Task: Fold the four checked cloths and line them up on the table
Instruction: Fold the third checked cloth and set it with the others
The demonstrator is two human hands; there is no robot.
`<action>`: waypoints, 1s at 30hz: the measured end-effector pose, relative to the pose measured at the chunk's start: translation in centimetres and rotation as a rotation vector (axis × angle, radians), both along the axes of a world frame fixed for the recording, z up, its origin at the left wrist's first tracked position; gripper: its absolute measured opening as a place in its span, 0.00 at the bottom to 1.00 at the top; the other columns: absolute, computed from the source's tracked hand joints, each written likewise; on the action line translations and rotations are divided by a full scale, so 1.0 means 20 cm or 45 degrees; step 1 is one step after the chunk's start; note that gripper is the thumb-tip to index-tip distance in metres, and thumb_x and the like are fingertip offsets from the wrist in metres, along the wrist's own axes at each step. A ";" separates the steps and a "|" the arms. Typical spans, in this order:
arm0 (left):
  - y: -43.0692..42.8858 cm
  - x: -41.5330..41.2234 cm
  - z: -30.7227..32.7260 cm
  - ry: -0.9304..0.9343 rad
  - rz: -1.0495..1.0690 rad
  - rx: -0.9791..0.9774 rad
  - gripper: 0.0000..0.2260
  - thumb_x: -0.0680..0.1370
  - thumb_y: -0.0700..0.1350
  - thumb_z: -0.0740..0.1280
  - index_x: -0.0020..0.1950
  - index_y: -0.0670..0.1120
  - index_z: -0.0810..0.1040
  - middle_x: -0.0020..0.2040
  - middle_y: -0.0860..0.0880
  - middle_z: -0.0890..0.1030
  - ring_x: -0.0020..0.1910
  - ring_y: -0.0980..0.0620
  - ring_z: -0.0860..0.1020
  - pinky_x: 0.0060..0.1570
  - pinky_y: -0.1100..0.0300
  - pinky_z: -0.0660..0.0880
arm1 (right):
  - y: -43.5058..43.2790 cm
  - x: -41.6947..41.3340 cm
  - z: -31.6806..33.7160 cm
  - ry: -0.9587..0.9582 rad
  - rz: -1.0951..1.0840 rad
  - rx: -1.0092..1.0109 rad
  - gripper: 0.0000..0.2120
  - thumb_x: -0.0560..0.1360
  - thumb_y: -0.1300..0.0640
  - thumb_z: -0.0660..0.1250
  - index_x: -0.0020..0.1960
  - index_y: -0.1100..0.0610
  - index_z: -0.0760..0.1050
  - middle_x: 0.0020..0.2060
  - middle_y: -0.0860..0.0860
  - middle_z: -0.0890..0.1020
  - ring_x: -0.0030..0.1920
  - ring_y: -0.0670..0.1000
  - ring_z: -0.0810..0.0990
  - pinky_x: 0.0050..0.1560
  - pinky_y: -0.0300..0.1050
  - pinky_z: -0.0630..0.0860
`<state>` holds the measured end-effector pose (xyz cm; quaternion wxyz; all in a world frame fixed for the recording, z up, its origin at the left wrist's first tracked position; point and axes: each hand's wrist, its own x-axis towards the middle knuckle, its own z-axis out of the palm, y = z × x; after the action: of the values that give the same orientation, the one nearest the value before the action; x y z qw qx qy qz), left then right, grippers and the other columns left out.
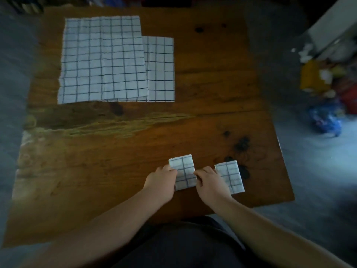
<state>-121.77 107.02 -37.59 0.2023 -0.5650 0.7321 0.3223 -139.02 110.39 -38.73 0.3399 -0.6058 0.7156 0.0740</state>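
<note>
Hands flank the small folded white cloth with dark checks (183, 172), near you on the brown wooden table (116, 151). Your left hand (162, 182) grips its left edge with curled fingers. Your right hand (210, 185) pinches its right edge, hiding part of the second folded cloth (231, 176). Far left, a large flat checked cloth (102, 59) hides most of another flat cloth (161, 68).
</note>
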 end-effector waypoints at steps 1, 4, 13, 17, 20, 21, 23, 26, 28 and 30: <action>-0.01 -0.03 0.03 -0.025 -0.061 -0.022 0.18 0.78 0.43 0.69 0.66 0.53 0.74 0.63 0.49 0.74 0.61 0.49 0.73 0.59 0.50 0.76 | 0.01 -0.02 0.02 0.004 0.001 -0.020 0.18 0.83 0.51 0.59 0.72 0.45 0.70 0.67 0.45 0.73 0.65 0.48 0.72 0.60 0.47 0.77; -0.05 -0.18 0.12 -0.048 -0.220 -0.087 0.23 0.79 0.46 0.69 0.73 0.51 0.69 0.70 0.47 0.72 0.69 0.46 0.70 0.66 0.47 0.73 | 0.04 -0.15 0.09 0.043 -0.035 -0.106 0.21 0.83 0.49 0.58 0.75 0.46 0.67 0.71 0.46 0.71 0.71 0.50 0.68 0.66 0.50 0.74; 0.07 -0.98 0.23 0.103 -0.505 -0.274 0.26 0.85 0.52 0.56 0.82 0.50 0.55 0.82 0.47 0.58 0.81 0.45 0.54 0.76 0.45 0.59 | 0.38 -0.99 0.26 0.137 -0.316 -0.324 0.26 0.82 0.47 0.56 0.80 0.48 0.59 0.78 0.47 0.64 0.78 0.52 0.58 0.76 0.53 0.61; 0.22 -1.59 0.29 0.165 -0.603 -0.391 0.27 0.84 0.55 0.56 0.82 0.51 0.55 0.82 0.48 0.58 0.81 0.46 0.54 0.77 0.47 0.57 | 0.65 -1.53 0.31 0.140 -0.493 -0.394 0.28 0.82 0.47 0.58 0.80 0.49 0.59 0.78 0.48 0.64 0.78 0.52 0.58 0.76 0.53 0.61; 0.34 -2.09 0.37 0.235 -0.690 -0.455 0.28 0.83 0.56 0.57 0.82 0.51 0.55 0.82 0.48 0.59 0.80 0.46 0.55 0.76 0.49 0.57 | 0.87 -1.97 0.39 0.174 -0.618 -0.422 0.29 0.80 0.47 0.60 0.79 0.51 0.60 0.77 0.49 0.65 0.78 0.53 0.59 0.75 0.53 0.64; 0.37 -2.25 0.40 0.262 -0.721 -0.469 0.28 0.83 0.56 0.57 0.82 0.51 0.55 0.82 0.48 0.59 0.80 0.47 0.55 0.76 0.50 0.56 | 0.95 -2.11 0.41 0.204 -0.660 -0.435 0.29 0.80 0.47 0.60 0.79 0.51 0.60 0.77 0.50 0.66 0.78 0.54 0.60 0.74 0.54 0.64; 0.44 -2.54 0.47 0.316 -0.795 -0.506 0.28 0.83 0.57 0.57 0.82 0.51 0.55 0.82 0.49 0.59 0.80 0.48 0.55 0.77 0.51 0.55 | 1.08 -2.36 0.48 0.260 -0.734 -0.443 0.30 0.80 0.45 0.60 0.80 0.51 0.60 0.78 0.51 0.65 0.78 0.55 0.60 0.75 0.54 0.64; 0.50 -2.89 0.54 0.362 -0.889 -0.525 0.29 0.83 0.58 0.56 0.82 0.52 0.54 0.82 0.50 0.58 0.81 0.49 0.54 0.77 0.53 0.53 | 1.19 -2.66 0.57 0.293 -0.837 -0.423 0.31 0.81 0.42 0.58 0.81 0.48 0.55 0.80 0.52 0.60 0.80 0.55 0.55 0.78 0.54 0.59; 0.51 -3.08 0.58 0.371 -0.935 -0.526 0.29 0.83 0.59 0.56 0.82 0.52 0.54 0.82 0.50 0.57 0.81 0.49 0.53 0.77 0.53 0.52 | 1.22 -2.81 0.61 0.285 -0.922 -0.421 0.32 0.81 0.41 0.57 0.82 0.47 0.53 0.81 0.51 0.58 0.81 0.54 0.53 0.79 0.53 0.56; 0.48 -3.25 0.60 0.376 -0.967 -0.530 0.30 0.83 0.60 0.56 0.82 0.53 0.54 0.82 0.50 0.57 0.81 0.49 0.53 0.77 0.53 0.51 | 1.20 -2.94 0.63 0.288 -0.968 -0.459 0.33 0.81 0.40 0.58 0.82 0.47 0.53 0.81 0.51 0.58 0.81 0.54 0.53 0.79 0.53 0.56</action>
<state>-186.68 116.61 -25.58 0.0818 -0.2333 0.9576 0.1481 -197.86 134.46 -26.10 0.1512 -0.3369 0.9220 -0.1164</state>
